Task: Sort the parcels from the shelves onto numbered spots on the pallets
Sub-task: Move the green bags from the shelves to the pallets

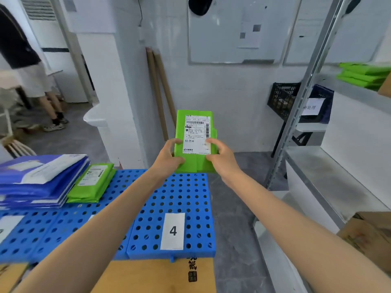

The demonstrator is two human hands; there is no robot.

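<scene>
I hold a green parcel (195, 132) with a white shipping label upright in front of me, above the far edge of the blue perforated pallet (186, 193). My left hand (170, 156) grips its lower left side, thumb on the front. My right hand (220, 156) grips its lower right side the same way. A white card marked 4 (173, 231) lies on the pallet below my arms. More green parcels (364, 75) are stacked on the metal shelf at the right.
Green parcels (92, 182) and a pile of blue-and-white parcels (38, 180) lie on the pallet's left. A brown carton (156, 275) sits below the pallet; another carton (368, 235) on the low right shelf. A black crate (283, 98) hangs behind the rack. A person (31, 81) stands far left.
</scene>
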